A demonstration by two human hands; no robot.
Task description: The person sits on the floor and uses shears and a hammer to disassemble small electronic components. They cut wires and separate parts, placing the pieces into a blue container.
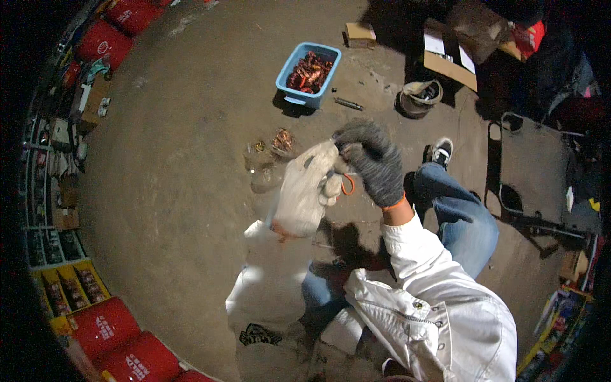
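My left hand, in a pale work glove, is closed with an orange wire looping out from beside its fingers. My right hand, in a dark grey knitted glove with an orange cuff, is pinched together against the left fingertips. Whatever lies between its fingers is too small and hidden to make out. Just beyond the left hand, a small heap of copper-coloured wire rests on the floor. Beside it is a clear, crumpled-looking patch, perhaps plastic.
A blue tub of reddish copper scraps stands ahead, with a dark pen-like tool nearby. Rightward are a brown sack-like container, an opened cardboard box and a folding metal-framed seat. Red drums and shelving line the left.
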